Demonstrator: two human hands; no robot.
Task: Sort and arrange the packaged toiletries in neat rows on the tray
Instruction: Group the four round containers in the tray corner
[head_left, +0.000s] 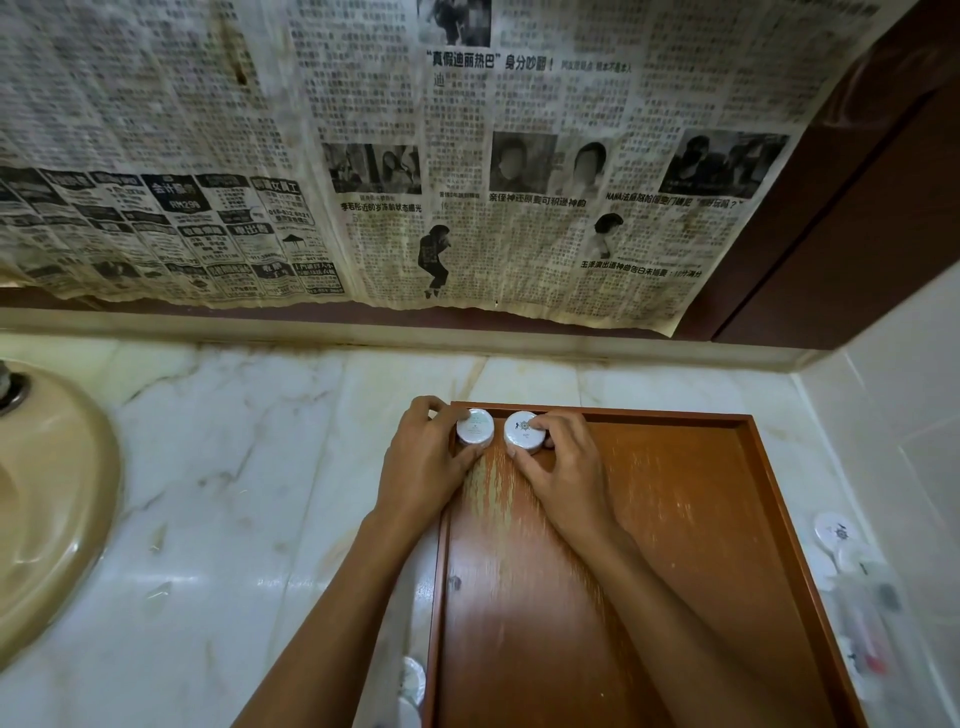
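Fingers (434, 410) of my left hand (423, 457) curl round the left puck (474, 427), and my right hand (563, 467) pinches the right puck (523, 432) the same way. Both white round packets sit side by side, almost touching, in the far left corner of the wooden tray (675, 519) on the marble counter (234, 467). More packets (841, 540) lie off the tray to its right, others (413, 680) by its near left edge, and I see a sink (52, 493) at far left.
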